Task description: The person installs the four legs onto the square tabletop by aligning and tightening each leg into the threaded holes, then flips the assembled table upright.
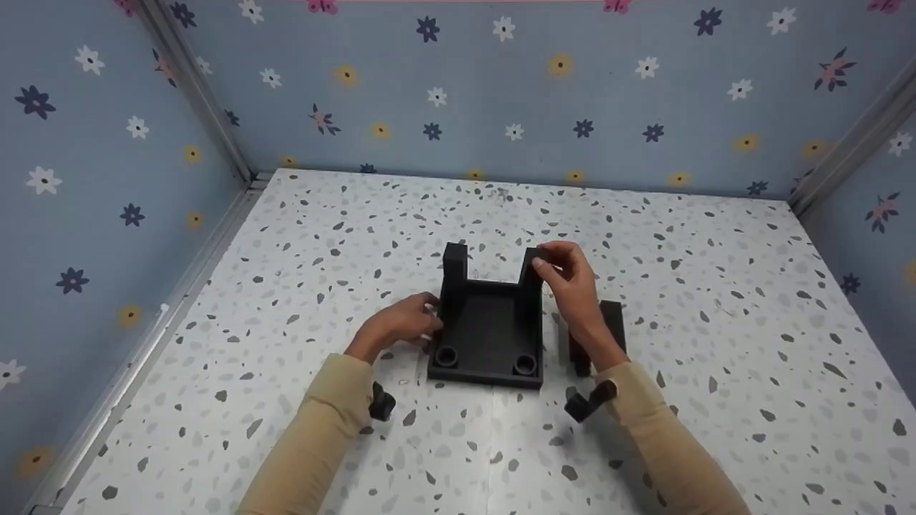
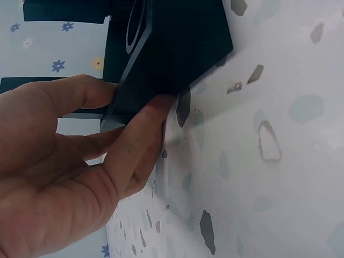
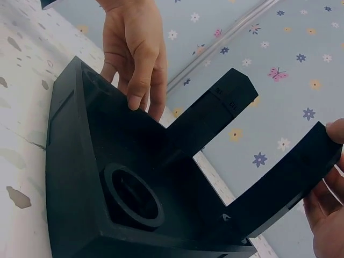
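A black tray point(image 1: 490, 325) was set down in the middle of the white, spotty table point(image 1: 358, 236), with its hollow side turned up. Its left edge was held by the left hand point(image 1: 404, 320), with the thumb and fingers close together on the rim and side wall. At the far corners, two tall black legs were stood up: the left leg point(image 1: 455, 265) was left free, and the right leg point(image 1: 529, 275) was pinched near its top by the right hand point(image 1: 575, 282), between thumb and fingers. In the near corners, a left ring point(image 1: 447, 356) and a right ring point(image 1: 525, 365) could be seen. More black parts point(image 1: 613, 325) were laid to the right of the tray, partly hidden by the right arm. Both arms were covered by tan sleeves point(image 1: 308, 436). Behind the table, a blue wall point(image 1: 486, 100) was dotted with flowers.
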Tool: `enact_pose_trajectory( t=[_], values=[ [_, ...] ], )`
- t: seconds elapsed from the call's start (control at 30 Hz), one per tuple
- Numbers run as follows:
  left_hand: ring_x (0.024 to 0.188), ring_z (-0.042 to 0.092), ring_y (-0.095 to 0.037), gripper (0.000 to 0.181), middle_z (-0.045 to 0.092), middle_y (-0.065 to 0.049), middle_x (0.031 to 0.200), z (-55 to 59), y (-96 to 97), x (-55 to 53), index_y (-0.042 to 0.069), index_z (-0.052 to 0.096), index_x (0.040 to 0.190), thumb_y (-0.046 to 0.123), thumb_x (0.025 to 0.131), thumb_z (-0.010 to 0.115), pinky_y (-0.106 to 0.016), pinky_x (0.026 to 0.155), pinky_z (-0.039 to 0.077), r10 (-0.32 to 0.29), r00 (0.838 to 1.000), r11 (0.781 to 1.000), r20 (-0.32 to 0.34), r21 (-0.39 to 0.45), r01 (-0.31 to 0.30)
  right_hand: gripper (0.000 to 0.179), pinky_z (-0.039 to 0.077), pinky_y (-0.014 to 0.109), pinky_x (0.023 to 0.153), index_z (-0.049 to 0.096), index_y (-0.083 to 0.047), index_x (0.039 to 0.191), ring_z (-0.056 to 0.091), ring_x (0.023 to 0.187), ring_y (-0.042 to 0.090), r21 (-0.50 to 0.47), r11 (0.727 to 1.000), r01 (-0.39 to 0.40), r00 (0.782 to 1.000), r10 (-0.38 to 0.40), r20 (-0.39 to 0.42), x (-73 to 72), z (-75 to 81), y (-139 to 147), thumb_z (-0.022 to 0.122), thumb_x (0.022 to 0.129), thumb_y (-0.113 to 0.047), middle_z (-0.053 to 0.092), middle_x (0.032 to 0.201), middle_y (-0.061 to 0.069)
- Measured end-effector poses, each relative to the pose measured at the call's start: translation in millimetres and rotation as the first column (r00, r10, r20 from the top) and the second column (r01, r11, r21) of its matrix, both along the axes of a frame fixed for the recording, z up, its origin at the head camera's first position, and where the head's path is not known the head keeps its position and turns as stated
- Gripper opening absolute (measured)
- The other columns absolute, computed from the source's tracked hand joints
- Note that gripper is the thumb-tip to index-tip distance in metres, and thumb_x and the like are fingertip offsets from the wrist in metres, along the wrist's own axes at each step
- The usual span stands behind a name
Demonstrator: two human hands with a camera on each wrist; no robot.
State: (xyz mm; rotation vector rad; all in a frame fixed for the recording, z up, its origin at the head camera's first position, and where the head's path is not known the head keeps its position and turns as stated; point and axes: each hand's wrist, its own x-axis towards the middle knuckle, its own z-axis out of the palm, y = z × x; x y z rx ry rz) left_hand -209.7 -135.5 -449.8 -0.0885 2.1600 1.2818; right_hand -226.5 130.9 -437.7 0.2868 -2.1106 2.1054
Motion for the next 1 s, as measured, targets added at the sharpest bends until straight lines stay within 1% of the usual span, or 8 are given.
enact_pose_trajectory(
  t=[0.23, 0.37, 0.47, 0.6, 0.7, 0.83, 0.9, 1.0],
  values=[
    [0.105, 0.063, -0.027, 0.057, 0.056, -0.018, 0.121, -0.5, -0.1, -0.2, 0.004, 0.037, 0.142, 0.007, 0.088, 0.053, -0.036, 0.084, 0.054, -0.009, 1.0, 1.0, -0.007, -0.011, 0.009, 0.036, 0.046, 0.036, 0.093, 0.049, 0.008, 0.116, 0.055, 0.101, 0.021, 0.051, 0.997, 0.053, 0.998, -0.052, -0.018, 14.9, 19.5, -8.2, 0.066, 0.088, -0.007, 0.055, 0.109, 0.011],
    [0.103, 0.063, -0.025, 0.057, 0.056, -0.017, 0.12, -0.7, 0.2, 0.2, 0.005, 0.038, 0.142, 0.009, 0.088, 0.054, -0.035, 0.084, 0.054, -0.003, 1.0, 1.0, -0.013, -0.023, 0.002, 0.037, 0.044, 0.041, 0.095, 0.049, 0.008, 0.114, 0.055, 0.101, 0.023, 0.068, 0.995, 0.071, 0.997, -0.069, -0.028, 15.6, 20.3, -8.9, 0.068, 0.087, -0.008, 0.055, 0.108, 0.012],
    [0.103, 0.063, -0.025, 0.057, 0.056, -0.016, 0.12, -0.4, 0.6, 0.3, 0.006, 0.038, 0.142, 0.009, 0.088, 0.054, -0.035, 0.084, 0.054, 0.005, 1.0, 1.0, -0.013, -0.026, -0.005, 0.037, 0.043, 0.039, 0.096, 0.049, 0.008, 0.117, 0.054, 0.103, 0.021, 0.079, 0.994, 0.073, 0.997, -0.07, -0.036, 15.9, 21.6, -8.1, 0.065, 0.089, -0.01, 0.055, 0.111, 0.012],
    [0.102, 0.063, -0.025, 0.057, 0.056, -0.016, 0.12, 0.2, 0.3, 0.9, 0.006, 0.038, 0.143, 0.01, 0.088, 0.054, -0.035, 0.084, 0.053, 0.005, 1.0, 1.0, -0.012, -0.031, -0.005, 0.029, 0.043, 0.032, 0.094, 0.051, 0.007, 0.119, 0.052, 0.105, 0.017, 0.074, 0.994, 0.076, 0.997, -0.074, -0.034, 15.2, 24.3, -6.0, 0.056, 0.095, -0.009, 0.054, 0.114, 0.012],
    [0.102, 0.064, -0.024, 0.057, 0.056, -0.016, 0.121, 0.6, 0.0, 1.3, 0.006, 0.038, 0.142, 0.01, 0.088, 0.054, -0.035, 0.085, 0.053, 0.0, 1.0, 1.0, -0.016, -0.029, 0.0, 0.024, 0.044, 0.028, 0.092, 0.054, 0.004, 0.117, 0.053, 0.104, 0.015, 0.053, 0.996, 0.074, 0.997, -0.072, -0.037, 6.6, 14.6, -2.5, 0.053, 0.096, -0.008, 0.055, 0.114, 0.011],
    [0.102, 0.064, -0.025, 0.056, 0.056, -0.017, 0.121, 0.2, -0.2, 1.0, 0.005, 0.038, 0.142, 0.009, 0.088, 0.053, -0.035, 0.084, 0.054, 0.0, 1.0, 1.0, -0.013, -0.013, 0.0, 0.024, 0.046, 0.027, 0.091, 0.056, 0.0, 0.116, 0.054, 0.105, 0.016, 0.015, 0.999, 0.046, 0.998, -0.045, -0.031, -4.1, 1.2, 1.3, 0.056, 0.094, -0.008, 0.056, 0.114, 0.009],
    [0.103, 0.064, -0.026, 0.055, 0.055, -0.017, 0.122, 0.5, 0.0, 1.1, 0.005, 0.038, 0.142, 0.008, 0.089, 0.053, -0.035, 0.083, 0.054, 0.006, 1.0, 1.0, -0.005, -0.004, -0.006, 0.025, 0.046, 0.028, 0.092, 0.056, 0.0, 0.118, 0.055, 0.106, 0.017, 0.001, 1.0, 0.017, 1.0, -0.017, -0.022, -4.6, 2.1, 2.3, 0.055, 0.095, -0.008, 0.057, 0.116, 0.01],
    [0.104, 0.063, -0.026, 0.055, 0.054, -0.018, 0.123, 1.8, 0.7, 1.2, 0.006, 0.038, 0.142, 0.007, 0.088, 0.052, -0.035, 0.082, 0.055, 0.014, 1.0, 1.0, 0.003, -0.012, -0.014, 0.029, 0.044, 0.028, 0.097, 0.056, -0.001, 0.124, 0.054, 0.112, 0.017, -0.007, 0.998, -0.058, 0.998, 0.058, 0.0, -6.4, 3.1, 5.0, 0.052, 0.097, -0.01, 0.057, 0.123, 0.012]
  ],
)
